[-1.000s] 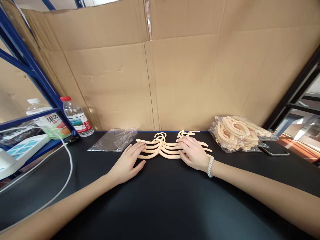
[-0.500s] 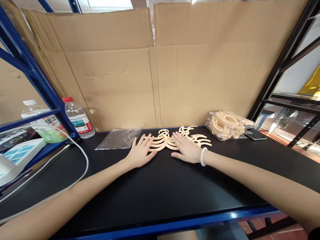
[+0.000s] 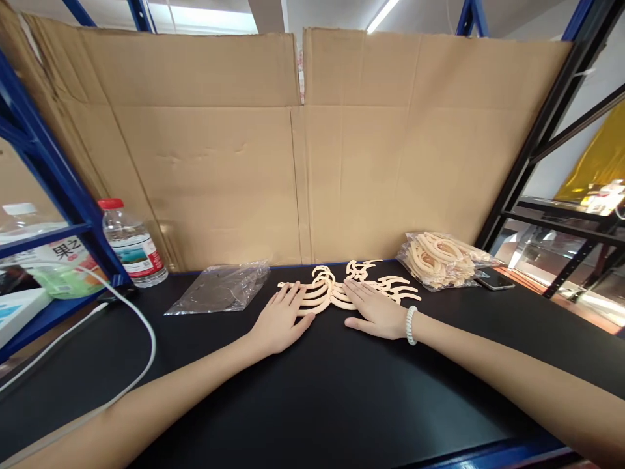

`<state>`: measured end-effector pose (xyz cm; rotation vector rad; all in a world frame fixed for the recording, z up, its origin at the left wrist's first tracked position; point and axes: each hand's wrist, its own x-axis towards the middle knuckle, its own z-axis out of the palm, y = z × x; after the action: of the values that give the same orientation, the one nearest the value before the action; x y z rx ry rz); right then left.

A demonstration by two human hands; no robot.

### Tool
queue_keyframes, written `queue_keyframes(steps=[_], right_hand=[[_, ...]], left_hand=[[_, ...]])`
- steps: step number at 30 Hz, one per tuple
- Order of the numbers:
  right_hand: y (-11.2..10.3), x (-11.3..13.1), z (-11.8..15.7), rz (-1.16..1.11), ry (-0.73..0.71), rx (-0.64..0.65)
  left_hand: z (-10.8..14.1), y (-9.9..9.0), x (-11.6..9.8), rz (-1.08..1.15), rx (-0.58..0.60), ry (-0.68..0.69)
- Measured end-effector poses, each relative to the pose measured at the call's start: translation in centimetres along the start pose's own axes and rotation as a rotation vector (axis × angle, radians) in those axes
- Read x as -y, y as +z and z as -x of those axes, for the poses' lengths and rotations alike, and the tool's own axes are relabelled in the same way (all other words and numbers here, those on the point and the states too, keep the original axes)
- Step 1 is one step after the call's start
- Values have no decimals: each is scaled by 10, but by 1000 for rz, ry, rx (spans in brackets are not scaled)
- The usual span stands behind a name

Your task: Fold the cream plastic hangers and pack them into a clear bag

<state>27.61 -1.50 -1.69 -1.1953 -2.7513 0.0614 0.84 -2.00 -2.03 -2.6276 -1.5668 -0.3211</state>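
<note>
Pale, curved rib-like pieces point(image 3: 318, 303) lie on the black tabletop point(image 3: 312, 391), joined around a central strip like a small rib cage. My left hand point(image 3: 280, 319) rests flat over their left ends, fingers stretched out. Over the right side lies my right hand point(image 3: 375, 312), also flat, with a white coiled band point(image 3: 411, 325) around its wrist. Beyond its fingers, more curved pieces point(image 3: 398, 287) stick out to the right, and a small curled piece point(image 3: 359, 269) sits behind. What lies beneath my palms is hidden.
At the back right, a clear bag of similar pale pieces point(image 3: 437, 259) sits beside a phone point(image 3: 495, 279). A flat plastic bag point(image 3: 219, 288) lies to the left, near a red-capped water bottle point(image 3: 134, 251). A white cable point(image 3: 150, 352) loops across the left side. Cardboard point(image 3: 219, 169) walls the back.
The whole view has tilted up and shifted slightly, so the table sits lower in the picture. Both hands stay flat on the pale pieces, with no clear movement against them.
</note>
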Motion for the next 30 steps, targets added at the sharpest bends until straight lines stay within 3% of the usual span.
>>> queue_keyframes(steps=[4,8,14,17,24,30], right_hand=[[-8,-21,-2,1,18,-89],[-33,-61,-12,30,170,-229],[-60,-117,-37,67,342,-102],[-58,-122,-51,83,359,-9],[-40,-109,-81,128,374,115],[-35,-103,-86,176,386,124]], left_hand=[[-4,1,-5,-2,-34,12],[7,-8,-9,-12,-114,65],[28,-21,-16,81,-244,408],[30,-23,-17,137,-263,443],[34,-22,-23,168,-267,477],[48,-25,-42,223,-157,635]])
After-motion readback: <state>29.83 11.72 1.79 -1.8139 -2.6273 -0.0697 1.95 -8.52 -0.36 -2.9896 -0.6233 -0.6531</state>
